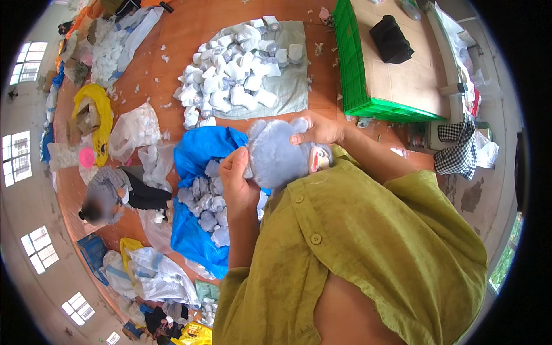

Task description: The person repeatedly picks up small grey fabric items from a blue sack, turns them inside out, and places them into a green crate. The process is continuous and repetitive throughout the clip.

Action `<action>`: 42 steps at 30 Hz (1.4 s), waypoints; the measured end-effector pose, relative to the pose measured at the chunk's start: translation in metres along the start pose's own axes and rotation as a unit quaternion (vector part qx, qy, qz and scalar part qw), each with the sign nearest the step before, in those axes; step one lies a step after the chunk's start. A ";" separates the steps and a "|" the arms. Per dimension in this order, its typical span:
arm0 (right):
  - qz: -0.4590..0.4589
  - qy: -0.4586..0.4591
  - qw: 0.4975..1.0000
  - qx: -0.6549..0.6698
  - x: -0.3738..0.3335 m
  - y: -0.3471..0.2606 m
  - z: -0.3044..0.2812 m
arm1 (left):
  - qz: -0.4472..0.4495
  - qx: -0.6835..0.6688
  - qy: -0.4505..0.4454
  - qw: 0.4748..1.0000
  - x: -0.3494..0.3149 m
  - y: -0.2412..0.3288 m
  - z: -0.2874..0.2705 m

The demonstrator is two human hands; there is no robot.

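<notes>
Close to my chest I hold a grey plush toy head (277, 154) between both hands. Its light-coloured face, with a red mouth, is turned toward the right, and only part of it shows. My left hand (234, 172) is closed on the plush at its left edge, thumb up. My right hand (318, 127) grips the upper right side by a small ear, thumb pressed on the fur. Just beyond my left forearm a blue sack (198, 146) lies spread open, with grey plush pieces (202, 198) heaped in it.
White and grey plush pieces (230, 69) are piled on a pale sheet (296, 86) on the orange floor. A green crate (352, 69) topped with cardboard and a black bag (392, 39) stands right. A person (109, 195) works at left, near plastic bags (135, 131).
</notes>
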State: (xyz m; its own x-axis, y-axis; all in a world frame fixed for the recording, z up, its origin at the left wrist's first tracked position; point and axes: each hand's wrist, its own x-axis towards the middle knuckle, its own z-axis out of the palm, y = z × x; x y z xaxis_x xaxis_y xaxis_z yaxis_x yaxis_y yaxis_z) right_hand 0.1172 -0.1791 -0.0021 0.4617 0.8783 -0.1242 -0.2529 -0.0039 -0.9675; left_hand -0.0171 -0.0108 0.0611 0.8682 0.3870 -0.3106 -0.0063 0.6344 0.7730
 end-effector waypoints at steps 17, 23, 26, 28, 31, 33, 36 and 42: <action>0.043 0.142 0.984 -0.096 0.000 0.022 0.005 | 0.153 0.450 0.008 0.880 0.050 -0.035 -0.026; -0.082 0.146 0.966 -0.197 0.009 -0.019 0.000 | 0.094 0.632 -0.100 0.762 0.041 -0.026 -0.022; -0.143 0.080 0.937 -0.309 0.017 -0.019 0.012 | 0.079 0.663 -0.157 0.728 0.034 -0.023 -0.003; -0.113 0.103 0.914 -0.375 0.021 -0.015 0.021 | 0.091 0.678 -0.177 0.708 0.032 -0.025 0.002; -0.075 0.132 0.906 -0.395 0.018 -0.016 0.029 | 0.109 0.688 -0.186 0.693 0.031 -0.033 -0.002; -0.094 0.093 0.886 -0.444 0.019 -0.016 0.029 | 0.116 0.668 -0.191 0.710 0.032 -0.040 -0.008; -0.079 0.052 0.871 -0.482 0.022 -0.017 0.031 | 0.235 0.595 -0.184 0.746 0.034 -0.057 -0.013; -0.029 0.130 0.912 -0.388 0.027 0.011 0.011 | 0.090 0.733 -0.168 0.653 0.022 -0.052 0.007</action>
State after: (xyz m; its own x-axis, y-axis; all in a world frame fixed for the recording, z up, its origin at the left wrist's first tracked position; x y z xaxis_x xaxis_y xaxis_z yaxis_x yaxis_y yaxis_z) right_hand 0.1171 -0.1501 -0.0131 0.6673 0.7446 -0.0180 0.4101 -0.3875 -0.8256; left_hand 0.0055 -0.0395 0.0182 0.9802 0.0428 -0.1932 0.1452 -0.8190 0.5551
